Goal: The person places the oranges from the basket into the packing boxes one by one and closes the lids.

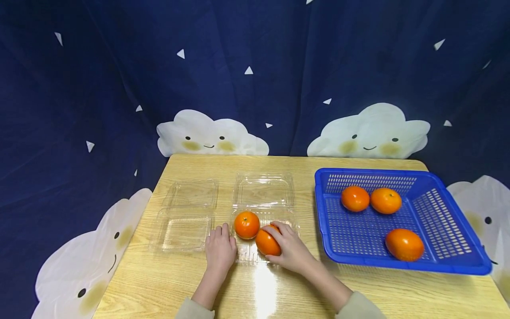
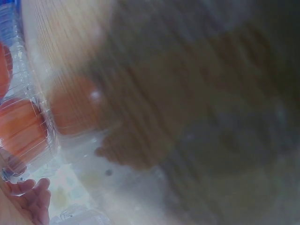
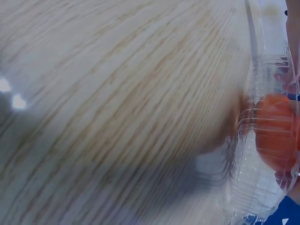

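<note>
An open clear plastic clamshell box [image 1: 263, 190] lies in front of me, its lid folded back towards the far side. One orange [image 1: 247, 224] sits in the left part of its base. My right hand [image 1: 292, 250] grips a second orange [image 1: 268, 240] in the right part, fingers over the top and thumb at the near side. Through the clear wall in the right wrist view, that orange [image 3: 276, 133] shows between the fingers. My left hand [image 1: 221, 249] rests with relaxed fingers at the box's left edge. In the left wrist view its fingers [image 2: 40, 197] are near the plastic.
A blue perforated basket [image 1: 324, 239] on the right holds three oranges, two at the back and one [image 1: 404, 244] near the front. Another open clear clamshell box [image 1: 185, 232] lies to the left. A dark blue curtain [image 1: 255, 97] with clouds hangs behind the wooden table [image 1: 135, 274].
</note>
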The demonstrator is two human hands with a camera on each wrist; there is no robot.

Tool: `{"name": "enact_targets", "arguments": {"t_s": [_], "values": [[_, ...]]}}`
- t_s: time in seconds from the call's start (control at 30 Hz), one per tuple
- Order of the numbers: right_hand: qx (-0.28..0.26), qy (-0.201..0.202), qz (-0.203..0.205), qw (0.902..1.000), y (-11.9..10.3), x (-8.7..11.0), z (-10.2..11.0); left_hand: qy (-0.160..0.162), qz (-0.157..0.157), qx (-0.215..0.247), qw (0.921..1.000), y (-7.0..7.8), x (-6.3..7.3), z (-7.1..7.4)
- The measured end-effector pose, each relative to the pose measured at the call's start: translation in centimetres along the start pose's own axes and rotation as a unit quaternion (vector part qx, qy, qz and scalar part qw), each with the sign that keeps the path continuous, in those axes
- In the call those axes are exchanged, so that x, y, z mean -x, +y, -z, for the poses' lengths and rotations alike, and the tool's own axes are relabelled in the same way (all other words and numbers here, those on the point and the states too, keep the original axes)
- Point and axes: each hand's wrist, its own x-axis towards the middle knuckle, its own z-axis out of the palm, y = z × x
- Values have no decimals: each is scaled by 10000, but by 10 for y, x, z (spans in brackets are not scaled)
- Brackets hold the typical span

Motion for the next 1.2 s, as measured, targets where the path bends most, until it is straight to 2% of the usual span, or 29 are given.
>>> {"name": "enact_targets", "arguments": {"t_s": [0.57, 1.0, 1.2], "values": [[-245, -245, -135, 9993, -2, -5, -9, 75, -2, 25, 10000, 1, 1, -1], [-567, -592, -355, 9960, -2, -5, -10, 114, -29, 67, 9999, -1, 0, -1], [-684, -651, -212, 9953, 0, -6, -12, 141, -41, 75, 9999, -1, 0, -2]]}}
